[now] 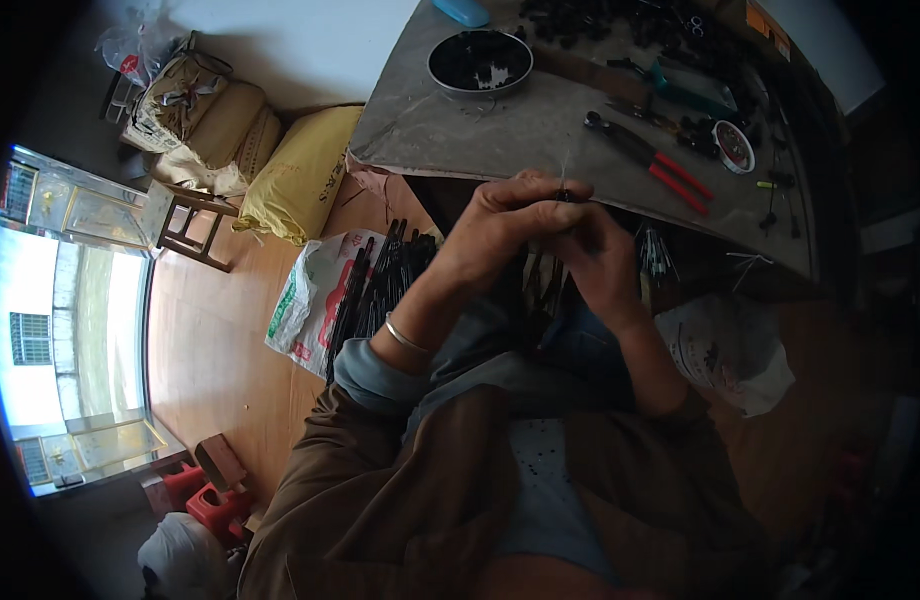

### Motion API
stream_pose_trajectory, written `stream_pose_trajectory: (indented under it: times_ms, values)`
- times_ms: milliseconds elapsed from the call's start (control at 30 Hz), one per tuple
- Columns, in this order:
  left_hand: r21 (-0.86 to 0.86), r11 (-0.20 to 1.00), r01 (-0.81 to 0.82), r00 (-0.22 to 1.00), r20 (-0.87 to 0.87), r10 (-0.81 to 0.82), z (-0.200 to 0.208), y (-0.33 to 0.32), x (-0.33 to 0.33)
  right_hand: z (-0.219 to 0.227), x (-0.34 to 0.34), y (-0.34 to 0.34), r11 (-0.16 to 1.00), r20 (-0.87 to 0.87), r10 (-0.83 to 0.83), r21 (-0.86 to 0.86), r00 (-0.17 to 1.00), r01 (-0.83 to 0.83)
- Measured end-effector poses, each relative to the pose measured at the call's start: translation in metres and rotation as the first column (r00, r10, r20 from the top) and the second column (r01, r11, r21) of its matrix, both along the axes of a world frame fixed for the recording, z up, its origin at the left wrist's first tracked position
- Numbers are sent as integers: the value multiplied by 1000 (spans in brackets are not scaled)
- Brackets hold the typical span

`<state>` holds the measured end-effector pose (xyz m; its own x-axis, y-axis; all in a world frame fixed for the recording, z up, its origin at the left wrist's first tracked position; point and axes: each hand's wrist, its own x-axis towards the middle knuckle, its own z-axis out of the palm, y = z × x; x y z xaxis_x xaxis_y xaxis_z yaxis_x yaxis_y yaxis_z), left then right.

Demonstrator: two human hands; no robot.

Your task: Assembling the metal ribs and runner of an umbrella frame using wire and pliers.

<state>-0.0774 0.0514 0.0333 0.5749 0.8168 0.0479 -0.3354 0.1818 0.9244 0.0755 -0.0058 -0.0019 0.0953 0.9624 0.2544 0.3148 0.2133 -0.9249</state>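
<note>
Both hands meet just in front of the near edge of the grey table [420, 130]. My left hand [490, 225] has its fingers closed, thumb and forefinger pinching at a small dark piece [564, 196]. The fingers of my right hand [602, 262] are curled in against the same piece from the other side. A thin pale strand [565, 165] seems to stick up from it. Most of the piece is hidden by the fingers, so its kind cannot be made out. A pair of red-handled pliers [680, 182] lies on the table to the right of my hands.
On the table stand a bowl of black bits [480, 65], a green tray [692, 88] and a small round tub [733, 147]. Black rods [380, 285] lean at my left, near a yellow sack [302, 175] and a wooden stool [192, 225]. A white plastic bag [730, 350] is at right.
</note>
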Motion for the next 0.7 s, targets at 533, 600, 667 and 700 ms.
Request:
stream_pose_trajectory:
  times_ms: [533,600,667,700]
  values:
    - [112,970,216,969,95,-226,-20,30,7,17,29,11,898,-499,310,-126,809,-421]
    - [172,885,432,868,185,-460,-18,35,7,20,35,10,850,-520,370,-145,770,-507]
    - [226,814,536,828,47,-559,-4,34,3,21,40,8,788,-538,436,-158,721,-595]
    - [182,816,549,832,-21,-555,4,28,3,21,43,6,783,-521,460,-142,719,-605]
